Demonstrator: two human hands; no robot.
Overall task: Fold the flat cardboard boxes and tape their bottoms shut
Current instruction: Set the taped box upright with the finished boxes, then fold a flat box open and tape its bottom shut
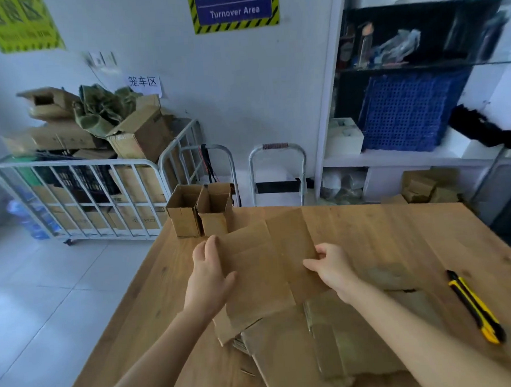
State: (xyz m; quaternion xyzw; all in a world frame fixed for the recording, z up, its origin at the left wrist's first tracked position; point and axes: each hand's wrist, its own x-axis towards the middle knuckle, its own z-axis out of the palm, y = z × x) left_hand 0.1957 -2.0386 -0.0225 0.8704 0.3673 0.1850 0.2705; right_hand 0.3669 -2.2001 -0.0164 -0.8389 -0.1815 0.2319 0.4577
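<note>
A flat brown cardboard box (pixel 264 267) is held just above the wooden table (pixel 398 239), between my two hands. My left hand (pixel 209 272) grips its left edge, thumb on the near face and fingers curled behind. My right hand (pixel 330 267) pinches its right edge. Under and in front of it lies a pile of flat cardboard boxes (pixel 324 346). Two folded boxes (pixel 200 211) stand upright with open tops at the table's far left corner. No tape is in view.
A yellow and black utility knife (pixel 473 306) lies on the table at the right. Beyond the table's left edge stands a white metal cage cart (pixel 94 196) full of cardboard. Two folded hand trolleys (pixel 277 174) lean on the wall; shelves (pixel 407 111) stand at the right.
</note>
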